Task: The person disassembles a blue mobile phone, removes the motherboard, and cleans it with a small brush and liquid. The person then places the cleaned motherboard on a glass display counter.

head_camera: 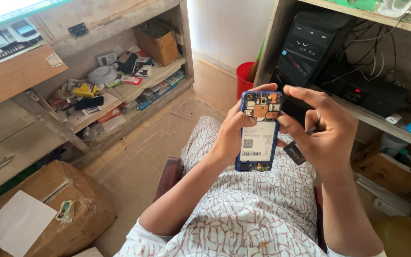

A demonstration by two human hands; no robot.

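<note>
Cluttered workshop shelves [120, 90] behind: left hand [227, 138] grips opened blue phone [259, 131] by its edges; right hand [324, 133] pinches small dark part [295, 152]. Exposed boards likely fragile; hold by frame.

there is one view only, from a camera on the person's head, facing steeply down and forward over the lap. it sits close above both hands, so the left hand [227, 135] and its grip on the opened blue phone [259, 131] fill the middle, with the right hand [322, 131] just beside. left of the grip lie cluttered shelves [115, 90], beyond it a computer tower [310, 45], below it the patterned lap.
</note>
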